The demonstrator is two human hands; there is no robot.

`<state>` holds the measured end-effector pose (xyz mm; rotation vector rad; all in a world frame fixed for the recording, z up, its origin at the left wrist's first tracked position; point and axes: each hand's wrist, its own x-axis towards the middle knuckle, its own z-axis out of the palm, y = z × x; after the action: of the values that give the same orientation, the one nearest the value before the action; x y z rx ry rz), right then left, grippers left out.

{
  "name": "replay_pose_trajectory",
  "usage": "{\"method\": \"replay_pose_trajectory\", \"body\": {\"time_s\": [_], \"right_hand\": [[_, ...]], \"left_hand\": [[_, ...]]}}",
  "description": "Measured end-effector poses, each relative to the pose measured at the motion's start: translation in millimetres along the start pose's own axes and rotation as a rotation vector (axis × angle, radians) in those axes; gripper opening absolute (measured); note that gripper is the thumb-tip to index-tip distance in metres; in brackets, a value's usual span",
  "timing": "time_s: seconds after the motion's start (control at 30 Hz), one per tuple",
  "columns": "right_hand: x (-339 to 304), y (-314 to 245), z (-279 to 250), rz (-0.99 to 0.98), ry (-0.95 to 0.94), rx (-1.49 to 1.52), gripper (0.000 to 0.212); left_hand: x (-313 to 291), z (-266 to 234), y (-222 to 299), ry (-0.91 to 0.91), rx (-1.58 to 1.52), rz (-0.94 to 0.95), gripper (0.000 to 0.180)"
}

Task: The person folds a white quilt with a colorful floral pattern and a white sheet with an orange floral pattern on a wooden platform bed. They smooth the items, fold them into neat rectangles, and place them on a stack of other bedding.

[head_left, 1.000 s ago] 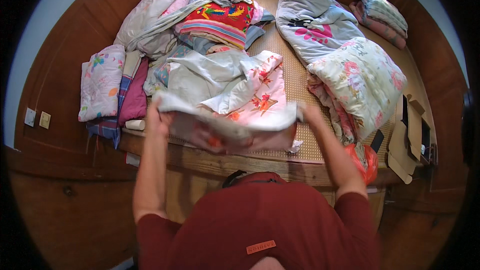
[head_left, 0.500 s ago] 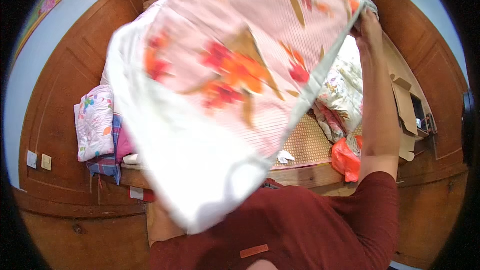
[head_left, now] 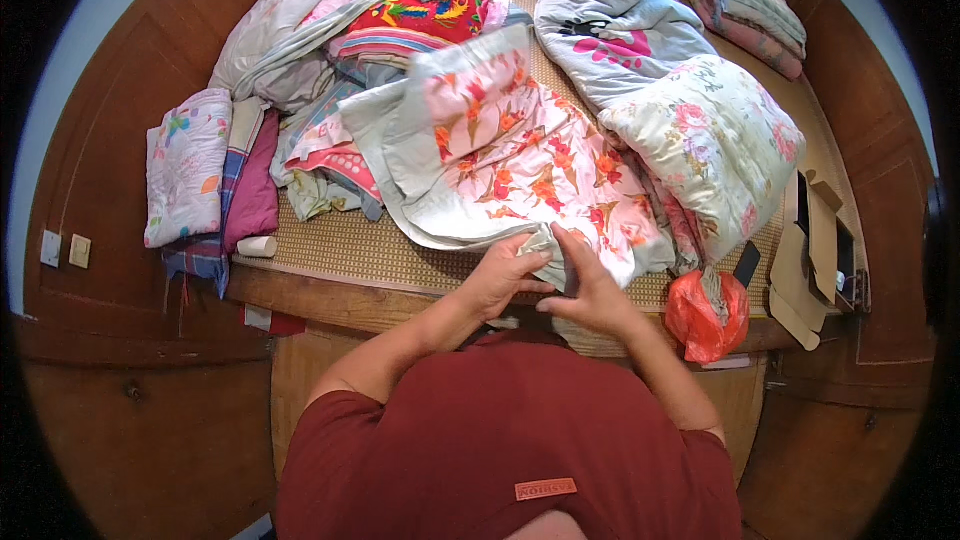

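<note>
A pink bed cloth (head_left: 545,155) with red and orange flowers and a pale grey-green border lies spread over the bed in front of me. Its far left corner is lifted and blurred. My left hand (head_left: 503,277) pinches the near border between thumb and fingers. Close beside it, my right hand (head_left: 592,290) is closed on the same bunched edge; the cloth partly hides its fingertips. Both hands are at the bed's front edge, just ahead of my body.
The bed carries a woven mat (head_left: 330,245). Piled bedding (head_left: 290,25) stands at the far left, and a folded white quilt (head_left: 190,170) at the near left. Rightward lie a floral quilt (head_left: 715,140), a paw-print blanket (head_left: 600,30), a red plastic bag (head_left: 705,320) and an open cardboard box (head_left: 822,230).
The flowered cloth has come down from in front of me onto the bed. My right hand has dropped from high on the right to the near border, beside my left hand, which was hidden before.
</note>
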<state>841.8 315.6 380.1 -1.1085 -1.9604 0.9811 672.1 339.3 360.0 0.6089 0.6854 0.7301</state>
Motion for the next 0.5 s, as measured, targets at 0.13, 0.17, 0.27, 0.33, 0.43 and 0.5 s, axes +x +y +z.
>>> {"method": "replay_pose_trajectory", "body": {"time_s": [0.13, 0.17, 0.27, 0.33, 0.43, 0.5], "right_hand": [[-9, 16, 17, -0.052, 0.215, -0.218, 0.074], [-9, 16, 13, -0.006, 0.209, -0.125, 0.07], [-5, 0, -3, 0.105, 0.207, 0.123, 0.05], [-11, -4, -24, 0.082, 0.199, 0.09, 0.04], [-36, -20, -59, 0.009, 0.319, 0.054, 0.028], [-49, -55, -90, -0.158, 0.375, 0.227, 0.026]], "left_hand": [[1, 0, -10, -0.102, 0.053, 0.086, 0.026], [0, 2, -8, -0.129, 0.132, 0.128, 0.026], [-7, 8, 7, -0.214, 0.337, 0.212, 0.026], [-15, 8, 16, -0.25, 0.454, 0.295, 0.026], [-30, -11, 29, -0.122, 0.397, 0.305, 0.025], [-32, -47, 28, 0.2, 0.377, 0.361, 0.025]]}}
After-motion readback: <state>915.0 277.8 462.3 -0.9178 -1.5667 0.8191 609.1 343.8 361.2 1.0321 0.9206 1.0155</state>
